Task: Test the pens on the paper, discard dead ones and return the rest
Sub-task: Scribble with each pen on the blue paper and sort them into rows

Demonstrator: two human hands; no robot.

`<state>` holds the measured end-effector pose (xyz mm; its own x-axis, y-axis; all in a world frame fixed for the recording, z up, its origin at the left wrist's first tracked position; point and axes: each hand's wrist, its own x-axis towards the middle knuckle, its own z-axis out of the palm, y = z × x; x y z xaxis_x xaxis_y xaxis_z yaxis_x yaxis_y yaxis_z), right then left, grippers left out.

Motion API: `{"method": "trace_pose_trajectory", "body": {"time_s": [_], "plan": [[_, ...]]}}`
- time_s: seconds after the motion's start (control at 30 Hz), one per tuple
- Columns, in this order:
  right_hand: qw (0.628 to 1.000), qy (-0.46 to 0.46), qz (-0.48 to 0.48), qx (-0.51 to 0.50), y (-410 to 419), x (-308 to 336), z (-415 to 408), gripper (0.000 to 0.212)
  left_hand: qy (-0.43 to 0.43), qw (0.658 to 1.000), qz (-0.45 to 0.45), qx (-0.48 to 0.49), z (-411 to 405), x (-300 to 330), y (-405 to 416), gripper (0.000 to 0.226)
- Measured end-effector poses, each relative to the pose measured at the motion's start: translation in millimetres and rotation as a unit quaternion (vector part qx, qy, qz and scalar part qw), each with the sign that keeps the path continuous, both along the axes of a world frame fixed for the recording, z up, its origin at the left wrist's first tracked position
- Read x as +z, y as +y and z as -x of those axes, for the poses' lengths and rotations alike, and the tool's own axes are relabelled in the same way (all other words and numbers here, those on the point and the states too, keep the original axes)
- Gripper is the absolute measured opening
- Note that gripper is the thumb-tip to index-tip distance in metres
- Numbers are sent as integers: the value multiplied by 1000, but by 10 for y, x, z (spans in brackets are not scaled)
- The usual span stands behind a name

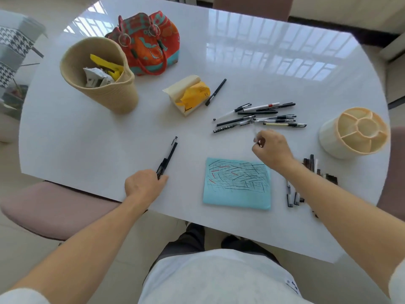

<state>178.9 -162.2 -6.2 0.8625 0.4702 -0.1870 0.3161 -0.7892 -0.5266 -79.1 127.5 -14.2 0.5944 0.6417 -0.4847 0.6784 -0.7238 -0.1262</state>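
Observation:
A light blue sheet of paper (237, 185) covered in black and red test strokes lies near the table's front edge. My left hand (144, 183) grips a black pen (167, 160) that points away to the upper right. My right hand (272, 149) hovers just below a pile of several pens (258, 117), fingers curled on something small and blurred. A second group of pens (294, 194) lies right of the paper, partly hidden by my right forearm. The cream pen holder (355, 132) with compartments stands tilted at the right. A woven beige basket (98, 73) holds crumpled paper and yellow scraps.
A red and teal patterned handbag (149, 42) sits behind the basket. A yellow tissue pack (188, 95) lies mid-table with one black pen (215, 92) beside it. Pink chairs stand at the left and right edges of the white table (87, 139).

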Motion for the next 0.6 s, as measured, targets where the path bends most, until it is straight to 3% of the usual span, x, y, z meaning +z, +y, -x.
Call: {"method": "trace_pose_trajectory", "body": {"time_s": [0.1,0.23,0.43,0.6], "plan": [[974,84,-121,-171,-499,159,324,7,-107,992,38,-50,-10,-4,-235,41],[935,171,-168,-261,-1081,176,881,12,-233,950,145,-150,-172,-20,-773,16],[871,175,-294,-351,-1559,427,1320,19,-239,915,214,-243,-440,-77,-1310,28],[827,83,-387,-399,-1966,1006,1222,19,-230,904,216,-290,-531,-136,-1402,32]]}}
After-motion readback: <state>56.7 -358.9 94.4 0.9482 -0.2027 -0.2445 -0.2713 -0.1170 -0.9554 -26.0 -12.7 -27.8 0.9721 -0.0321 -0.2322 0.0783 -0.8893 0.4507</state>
